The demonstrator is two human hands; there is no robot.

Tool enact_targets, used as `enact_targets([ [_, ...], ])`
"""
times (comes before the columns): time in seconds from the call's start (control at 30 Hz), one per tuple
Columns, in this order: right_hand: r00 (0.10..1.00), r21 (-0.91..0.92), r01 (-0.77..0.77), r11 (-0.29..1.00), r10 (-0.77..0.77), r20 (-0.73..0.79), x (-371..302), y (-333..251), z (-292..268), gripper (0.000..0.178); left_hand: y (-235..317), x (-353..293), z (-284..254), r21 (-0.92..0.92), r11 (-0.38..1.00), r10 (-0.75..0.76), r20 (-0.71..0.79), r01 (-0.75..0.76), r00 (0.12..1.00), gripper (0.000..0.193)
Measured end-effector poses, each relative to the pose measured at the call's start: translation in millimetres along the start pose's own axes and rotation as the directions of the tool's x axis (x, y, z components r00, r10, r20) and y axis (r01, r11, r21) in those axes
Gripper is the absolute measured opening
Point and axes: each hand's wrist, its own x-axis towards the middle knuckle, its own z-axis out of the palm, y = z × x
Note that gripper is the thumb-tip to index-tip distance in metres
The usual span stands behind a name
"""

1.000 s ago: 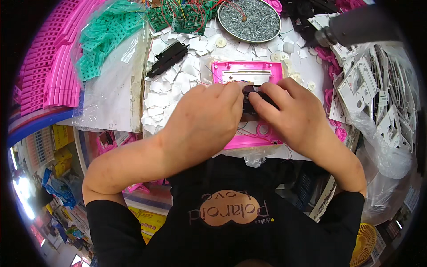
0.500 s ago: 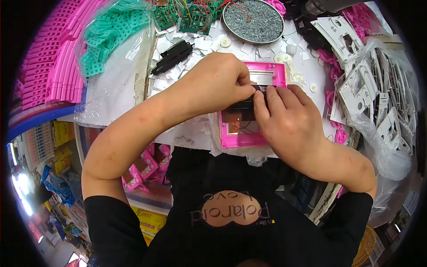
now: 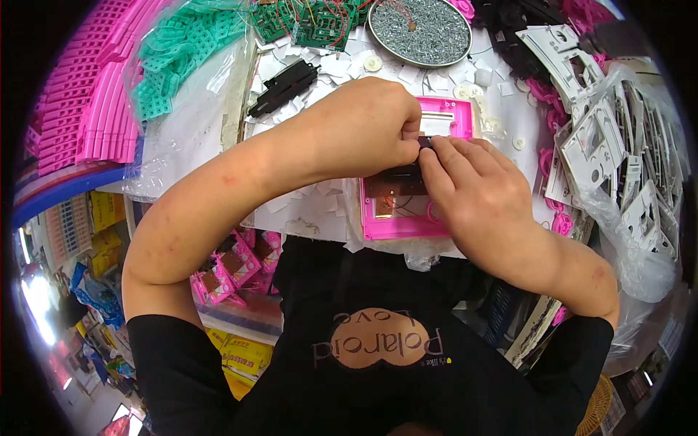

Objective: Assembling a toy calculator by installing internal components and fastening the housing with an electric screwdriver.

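A pink plastic casing (image 3: 407, 231) lies on the worktable in front of me. Inside it sit a black plastic part (image 3: 396, 176), a copper-coloured piece (image 3: 385, 207) and thin wires. My left hand (image 3: 385, 120) is closed in a pinch over the casing, its fingertips at the black part. From the other side my right hand (image 3: 483, 192) presses its bunched fingers onto the same part and covers the casing's right side. Both sets of fingertips nearly meet, and exactly what lies between them is hidden.
Another black part (image 3: 283, 89) rests among white paper scraps. Beyond are green circuit boards (image 3: 323, 29) and a round tray (image 3: 372, 22) of small metal screws. Pink parts (image 3: 109, 116) and teal pieces (image 3: 156, 91) are piled left; white panels (image 3: 589, 142) in plastic stand right.
Both hands stay at the black part, with the right fingers drawn closer together. My left elbow has shifted slightly outward. The view has moved a little.
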Motion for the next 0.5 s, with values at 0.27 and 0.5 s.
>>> enact_targets([
  [0.27, 0.998, -0.013, 0.001, 1.0, 0.0, 0.064, 4.8, 0.8, -5.8, 0.032, -1.0, 9.2, -7.1, -0.091, 0.979, -0.165, 0.176, 0.183, 0.971, 0.02],
  [0.5, 0.998, 0.02, -0.041, 0.999, 0.04, 0.05, 3.9, -1.2, -1.7, 0.036, 0.3, 13.5, -11.1, -0.099, 0.966, -0.214, 0.223, 0.24, 0.951, 0.019],
])
